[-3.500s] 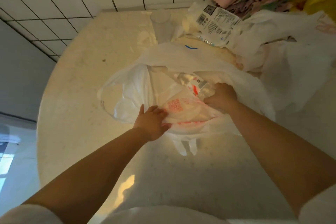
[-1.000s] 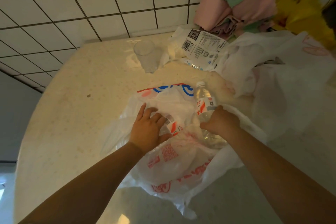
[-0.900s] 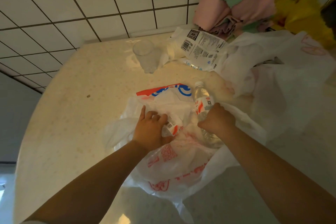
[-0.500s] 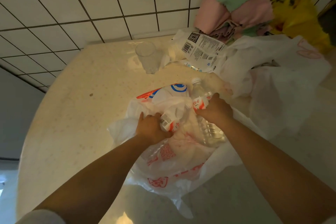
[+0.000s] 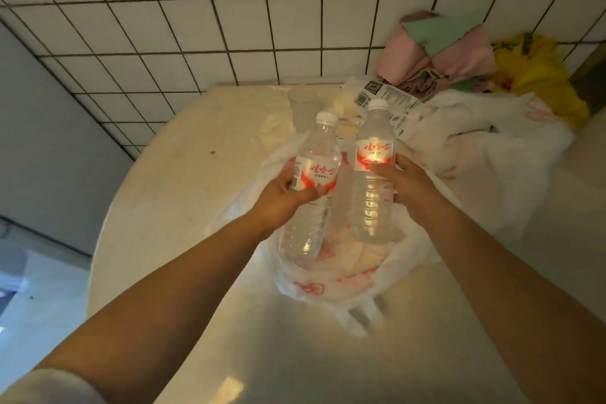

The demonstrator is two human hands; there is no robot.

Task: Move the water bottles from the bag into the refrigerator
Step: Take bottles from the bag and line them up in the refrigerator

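Red Chinese script on both water bottles' (image 5: pixel 373 154) labels, barcode on white packet (image 5: pixel 387 98), neither legible

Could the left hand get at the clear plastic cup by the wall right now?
Probably not as things stand. The left hand is closed around a water bottle, so it has no free fingers. The path itself looks open: the clear cup stands on bare table beyond the bag.

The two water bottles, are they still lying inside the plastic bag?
No, the left hand holds one bottle and the right hand holds the other bottle, both lifted above the plastic bag.
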